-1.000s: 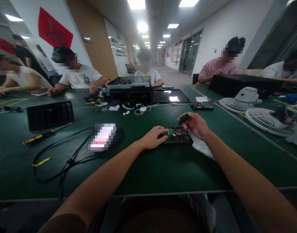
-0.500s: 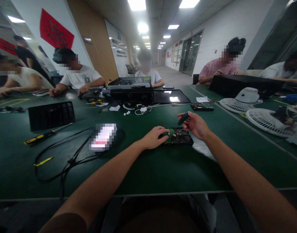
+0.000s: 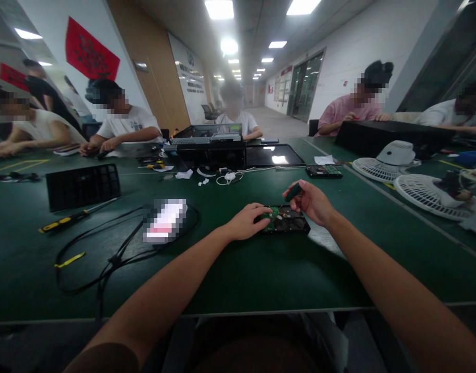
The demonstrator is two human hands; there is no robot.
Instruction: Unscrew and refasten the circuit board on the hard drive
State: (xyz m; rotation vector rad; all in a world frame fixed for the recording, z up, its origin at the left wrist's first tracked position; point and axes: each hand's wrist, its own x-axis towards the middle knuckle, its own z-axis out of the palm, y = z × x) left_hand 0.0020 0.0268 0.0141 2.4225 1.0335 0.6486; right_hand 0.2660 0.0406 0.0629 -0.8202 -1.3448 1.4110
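Note:
A black hard drive [image 3: 295,224] with a green circuit board [image 3: 274,213] at its left end lies flat on the green table. My left hand [image 3: 248,221] grips that left end, its fingers over the board and the thumb at the near side. Above the drive's right part, my right hand [image 3: 313,201] has its fingers closed around the dark green handle of a screwdriver [image 3: 293,192]. The handle leans up and to the left. Its shaft and tip are too small to make out clearly.
Left of me lie a lit phone [image 3: 164,221], black cables [image 3: 115,259], a yellow-black screwdriver [image 3: 65,221] and a black panel [image 3: 83,186]. Another circuit-board drive [image 3: 324,171] lies behind my right hand. White fan parts [image 3: 432,194] stand right. Several people work across the table.
My right hand has shifted slightly, its fingers drawn in closer around the screwdriver handle. My left hand and the hard drive stay put. A person at the far left has pulled a hand back.

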